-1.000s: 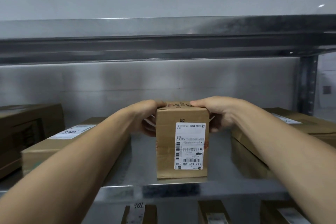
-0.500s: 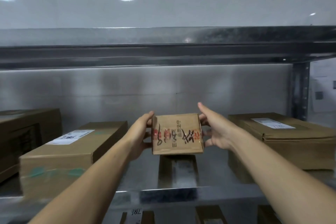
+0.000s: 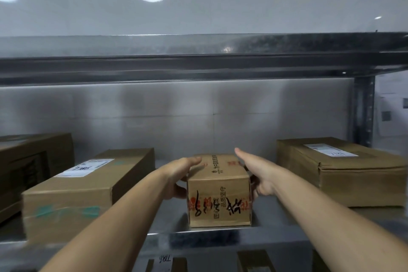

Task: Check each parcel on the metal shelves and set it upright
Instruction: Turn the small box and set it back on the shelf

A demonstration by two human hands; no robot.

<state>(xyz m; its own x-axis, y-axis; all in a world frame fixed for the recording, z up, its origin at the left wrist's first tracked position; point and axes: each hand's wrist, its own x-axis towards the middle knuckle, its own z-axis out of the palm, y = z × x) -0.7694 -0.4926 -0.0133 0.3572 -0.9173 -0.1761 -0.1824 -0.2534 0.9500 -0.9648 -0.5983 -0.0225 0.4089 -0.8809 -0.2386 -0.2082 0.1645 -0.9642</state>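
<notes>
The small parcel (image 3: pixel 218 194) lies on its long side on the metal shelf (image 3: pixel 276 216), near the front edge, its scrawled end facing us. The left hand (image 3: pixel 181 174) has a grip on it: thumb over the top, fingers curled round the left side. The right hand (image 3: pixel 260 174) presses the other side, thumb straight along the top edge; its fingers are hidden, so I cannot tell how firm that grip is. A long box (image 3: pixel 88 183) lies to the left and a wide box (image 3: pixel 344 174) to the right, both apart from it.
</notes>
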